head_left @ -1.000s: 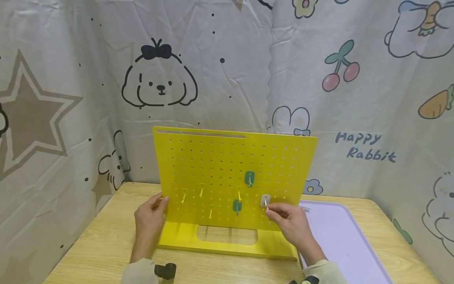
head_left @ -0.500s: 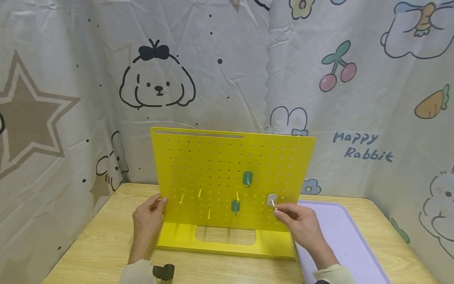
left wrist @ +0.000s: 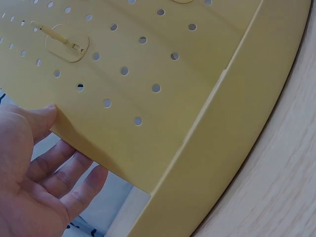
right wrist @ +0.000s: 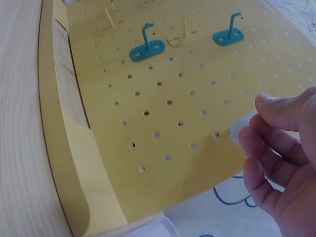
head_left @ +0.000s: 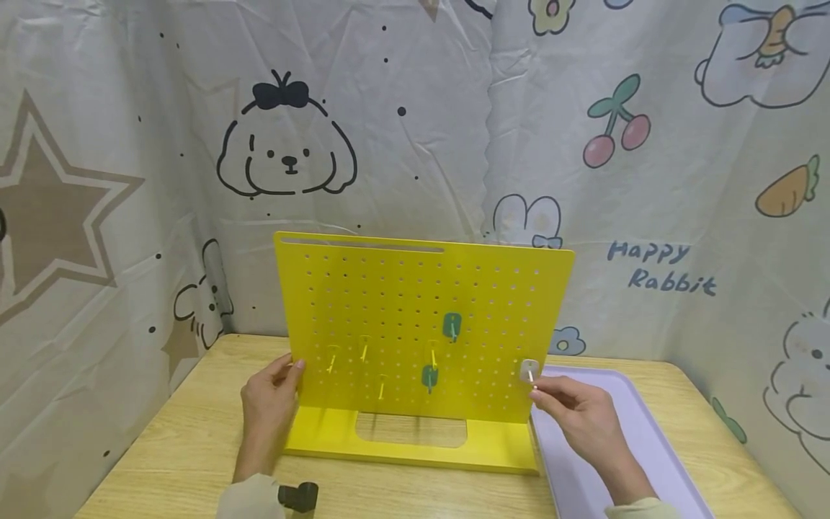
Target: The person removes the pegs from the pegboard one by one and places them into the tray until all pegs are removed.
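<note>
White hook [head_left: 528,368], seemingly unseated in the right hand's [head_left: 586,419] pinch, called for steady guiding while the left hand [head_left: 267,404] gripped the pegboard [head_left: 402,317].

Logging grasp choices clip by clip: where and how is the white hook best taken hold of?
Probably pinch the white hook by its prong near the tip, from the front right. The slim prong juts forward from the flat plate, so fingers there needn't get between plate and board. The right hand holds it that way.
</note>
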The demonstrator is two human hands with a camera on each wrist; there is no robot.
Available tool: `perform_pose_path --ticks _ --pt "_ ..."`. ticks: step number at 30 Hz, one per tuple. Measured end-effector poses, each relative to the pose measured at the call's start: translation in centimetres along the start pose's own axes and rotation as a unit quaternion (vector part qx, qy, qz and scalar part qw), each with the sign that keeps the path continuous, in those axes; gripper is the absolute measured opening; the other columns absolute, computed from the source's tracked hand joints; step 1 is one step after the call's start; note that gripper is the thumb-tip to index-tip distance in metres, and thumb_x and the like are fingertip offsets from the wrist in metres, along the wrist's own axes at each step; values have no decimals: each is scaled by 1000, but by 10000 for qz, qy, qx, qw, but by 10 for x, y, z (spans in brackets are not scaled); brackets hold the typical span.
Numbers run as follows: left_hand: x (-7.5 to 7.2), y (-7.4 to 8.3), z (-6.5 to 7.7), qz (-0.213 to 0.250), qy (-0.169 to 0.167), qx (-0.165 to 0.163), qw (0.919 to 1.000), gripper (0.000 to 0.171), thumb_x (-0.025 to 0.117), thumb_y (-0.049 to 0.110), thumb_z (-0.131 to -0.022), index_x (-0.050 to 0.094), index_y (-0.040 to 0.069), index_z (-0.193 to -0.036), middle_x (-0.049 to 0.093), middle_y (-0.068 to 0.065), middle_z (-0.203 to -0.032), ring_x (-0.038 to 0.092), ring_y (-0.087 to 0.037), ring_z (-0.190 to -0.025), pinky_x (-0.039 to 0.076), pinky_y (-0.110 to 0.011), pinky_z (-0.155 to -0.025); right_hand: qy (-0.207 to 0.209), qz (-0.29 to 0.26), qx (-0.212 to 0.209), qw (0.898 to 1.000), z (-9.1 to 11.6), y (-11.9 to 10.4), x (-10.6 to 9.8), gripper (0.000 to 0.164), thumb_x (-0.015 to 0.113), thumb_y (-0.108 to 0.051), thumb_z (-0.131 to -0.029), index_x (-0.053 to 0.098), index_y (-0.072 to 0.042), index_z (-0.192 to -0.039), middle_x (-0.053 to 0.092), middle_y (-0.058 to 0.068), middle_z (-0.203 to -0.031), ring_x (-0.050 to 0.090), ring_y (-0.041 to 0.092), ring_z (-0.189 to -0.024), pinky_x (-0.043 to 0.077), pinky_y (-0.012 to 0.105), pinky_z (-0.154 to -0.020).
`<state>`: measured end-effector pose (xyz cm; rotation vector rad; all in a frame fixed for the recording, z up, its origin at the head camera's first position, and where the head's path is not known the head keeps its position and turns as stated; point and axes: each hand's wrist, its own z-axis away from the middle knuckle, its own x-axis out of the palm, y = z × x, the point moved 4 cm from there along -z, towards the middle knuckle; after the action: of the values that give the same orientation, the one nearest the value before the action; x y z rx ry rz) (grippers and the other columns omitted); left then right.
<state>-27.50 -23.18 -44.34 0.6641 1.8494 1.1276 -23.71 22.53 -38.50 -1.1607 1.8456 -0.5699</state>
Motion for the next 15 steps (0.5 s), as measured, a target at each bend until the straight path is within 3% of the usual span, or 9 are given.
perform_pose_path --ticks 7,15 --pt "-1 1 0 88 -12 19 10000 42 61 37 -101 67 10 -131 71 -12 -108 66 -25 -91 52 -29 -75 211 65 15 9998 5 5 -13 12 77 4 -84 76 2 -96 75 10 -88 69 9 -72 55 21 -64" --pt "0 2 2 127 -57 -51 9999 42 61 37 -101 66 11 -132 71 -11 -108 65 -26 -92 53 -31 -76 383 592 282 9971 10 17 -34 13 78 2 -84 76 3 -97 74 9 -83 68 5 -70 53 18 -62"
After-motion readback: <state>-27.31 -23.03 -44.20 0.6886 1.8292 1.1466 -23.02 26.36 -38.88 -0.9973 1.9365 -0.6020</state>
